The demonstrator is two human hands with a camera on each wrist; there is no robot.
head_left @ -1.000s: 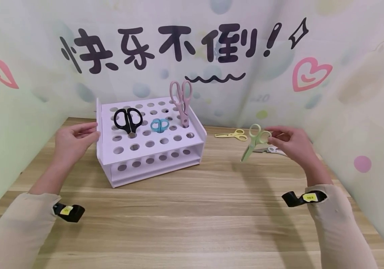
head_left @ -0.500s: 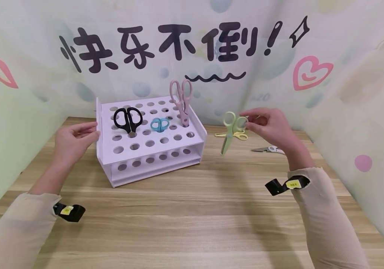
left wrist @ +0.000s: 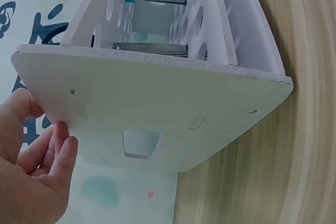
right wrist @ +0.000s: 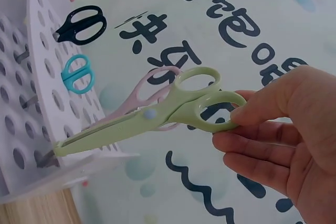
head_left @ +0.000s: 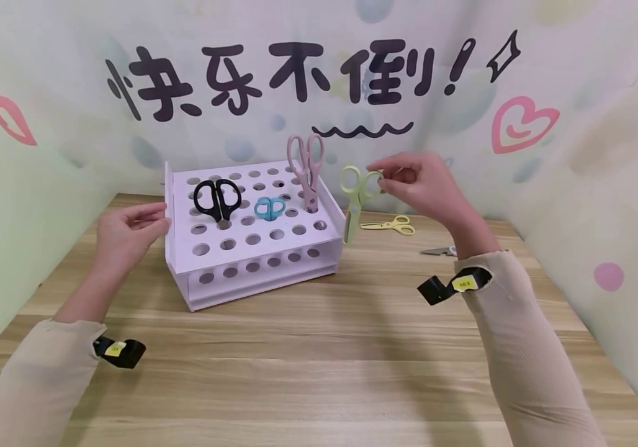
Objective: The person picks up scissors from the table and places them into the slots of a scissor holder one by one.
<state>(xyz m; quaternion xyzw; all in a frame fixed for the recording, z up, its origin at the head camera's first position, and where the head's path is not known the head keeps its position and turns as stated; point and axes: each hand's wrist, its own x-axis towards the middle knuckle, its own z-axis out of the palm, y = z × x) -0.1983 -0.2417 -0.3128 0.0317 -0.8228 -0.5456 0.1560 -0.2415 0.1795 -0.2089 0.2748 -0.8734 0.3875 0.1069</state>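
Observation:
My left hand [head_left: 129, 239] is at the left side panel of a white rack [head_left: 185, 261] with rows of round holes, its thumb and fingers pinching the panel's edge. In my right hand [head_left: 419, 189], thumb and fingers pinch one handle loop of light green scissors [right wrist: 157, 109]. These hang blades down beside the rack's right side in the head view, apart from the table. Black scissors [head_left: 218, 212], small blue scissors [head_left: 270, 210] and pink scissors [head_left: 310, 189] stand in the rack's holes, handles up.
Yellow scissors [head_left: 390, 225] lie on the wooden table [head_left: 308, 360] right of the rack. Scissors with metal blades [head_left: 436, 251] lie further right, partly hidden by my right wrist. A printed cloth wall [head_left: 352, 105] stands close behind the rack.
My right hand has moved left and upward with the green scissors, from above the right of the table to the rack's right edge. My left hand has stayed at the rack's panel.

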